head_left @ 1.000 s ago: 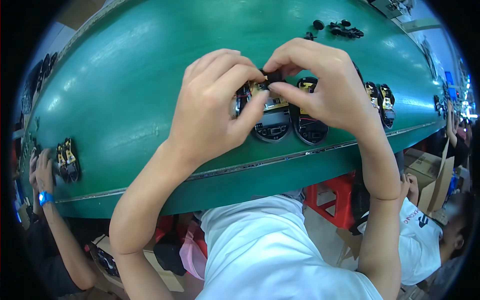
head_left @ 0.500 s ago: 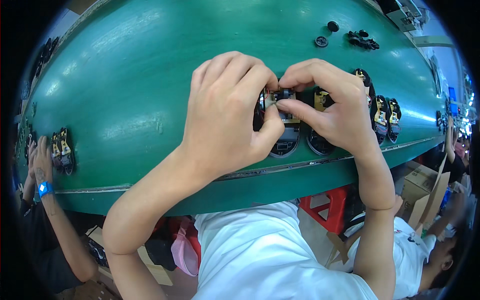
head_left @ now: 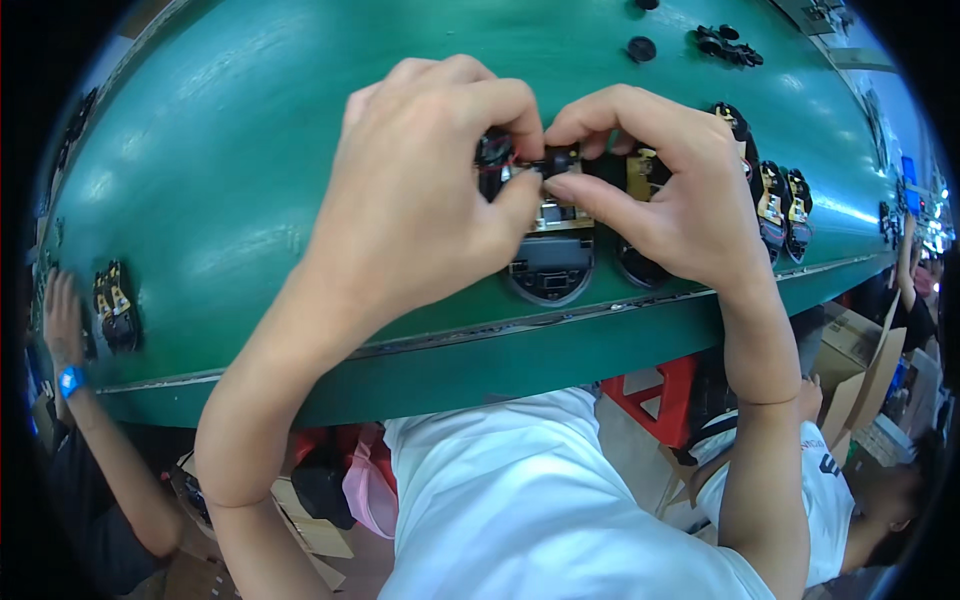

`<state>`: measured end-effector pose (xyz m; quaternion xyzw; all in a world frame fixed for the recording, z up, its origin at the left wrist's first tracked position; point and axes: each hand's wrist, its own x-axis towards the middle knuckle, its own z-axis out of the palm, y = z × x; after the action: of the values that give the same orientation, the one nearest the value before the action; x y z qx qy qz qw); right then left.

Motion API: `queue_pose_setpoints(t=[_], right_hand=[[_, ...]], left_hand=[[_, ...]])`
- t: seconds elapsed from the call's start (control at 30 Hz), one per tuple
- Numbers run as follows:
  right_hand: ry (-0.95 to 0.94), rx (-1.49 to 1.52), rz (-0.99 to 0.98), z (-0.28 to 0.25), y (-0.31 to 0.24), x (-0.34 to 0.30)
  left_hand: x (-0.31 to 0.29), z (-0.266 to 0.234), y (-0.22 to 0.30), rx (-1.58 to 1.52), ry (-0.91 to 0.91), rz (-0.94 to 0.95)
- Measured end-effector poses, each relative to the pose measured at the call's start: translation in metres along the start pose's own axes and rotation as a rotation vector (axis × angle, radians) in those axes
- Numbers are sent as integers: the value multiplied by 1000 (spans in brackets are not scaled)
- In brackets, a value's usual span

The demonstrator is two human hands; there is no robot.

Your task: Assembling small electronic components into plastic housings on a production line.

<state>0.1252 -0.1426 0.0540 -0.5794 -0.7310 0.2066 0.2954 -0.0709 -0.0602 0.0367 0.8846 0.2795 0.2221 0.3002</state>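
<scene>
Nearest, a white shirt [head_left: 500, 490] is seen below the front edge of a green bench [head_left: 250, 200], with a pink cloth [head_left: 370, 485] to its left and a red stool [head_left: 650, 405] to its right. Just past the edge, a black shell [head_left: 552, 268] is laid flat on the bench, its rounded end turned toward the body, probably so that its upper end can be reached by both hands at once. Over that upper end a small black part [head_left: 565, 160] is pinched by the right hand [head_left: 680, 190] between thumb and index fingers, one from the near side and one from the far side, seemingly for fine control. The left hand [head_left: 420, 190] is brought in opposite, its thumb and index fingers curled close together beside red wires [head_left: 516, 155], perhaps as a steadying grip; what is pinched there, if anything, cannot be told. To the right, a second shell [head_left: 640, 268] is half hidden by the right hand, and farther along more shells [head_left: 770, 210] are grouped, likely to be kept handy without crowding the hands. To the far left, other shells [head_left: 118, 310] are set near another person's hand [head_left: 65, 315]. Farthest off, a black wheel [head_left: 641, 48] is placed apart from a cluster of black parts [head_left: 730, 45]
</scene>
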Motion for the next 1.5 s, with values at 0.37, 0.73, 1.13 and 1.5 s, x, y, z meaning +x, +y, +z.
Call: queue_pose_setpoints(t=[0.37,0.73,1.13,1.5], right_hand=[[104,-62,-260,3,9,-5],[122,-230,-178,0,-7,-14],[340,64,-456,9,36,-9],[181,56,-395,-9,21,-6]], left_hand=[[3,5,-7,-25,6,133],[6,6,-9,-77,-80,145],[7,12,8,-147,-57,28],[4,13,4,-135,-39,68]])
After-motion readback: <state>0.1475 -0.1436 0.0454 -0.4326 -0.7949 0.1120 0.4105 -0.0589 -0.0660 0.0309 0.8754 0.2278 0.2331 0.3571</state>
